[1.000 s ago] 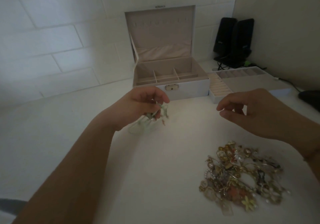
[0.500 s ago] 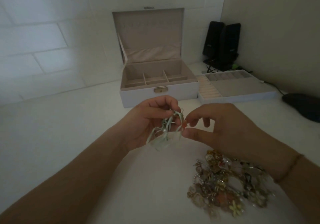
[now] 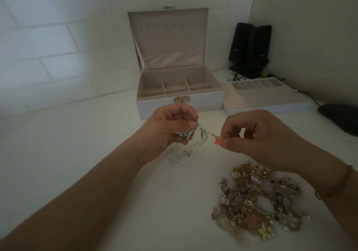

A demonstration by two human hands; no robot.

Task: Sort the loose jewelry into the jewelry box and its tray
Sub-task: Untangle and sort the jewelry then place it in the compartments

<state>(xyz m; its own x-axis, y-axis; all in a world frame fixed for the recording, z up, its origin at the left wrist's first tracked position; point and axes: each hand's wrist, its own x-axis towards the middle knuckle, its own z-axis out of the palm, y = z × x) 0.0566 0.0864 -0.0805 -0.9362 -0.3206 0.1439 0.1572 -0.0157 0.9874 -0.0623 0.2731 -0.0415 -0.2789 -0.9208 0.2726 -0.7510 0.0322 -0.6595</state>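
Both hands grip: L hand holds green jewelry, R hand pinches orange charm.

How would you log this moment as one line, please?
left hand: holds green piece | right hand: pinches orange charm | pile: on table | box: open

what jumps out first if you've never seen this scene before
The two hands at centre: the left hand grips a pale green piece of jewelry, while the right hand pinches a small orange charm joined to it. Below right lies a tangled jewelry pile on the white table. Behind stands the open jewelry box, its tray beside it on the right.
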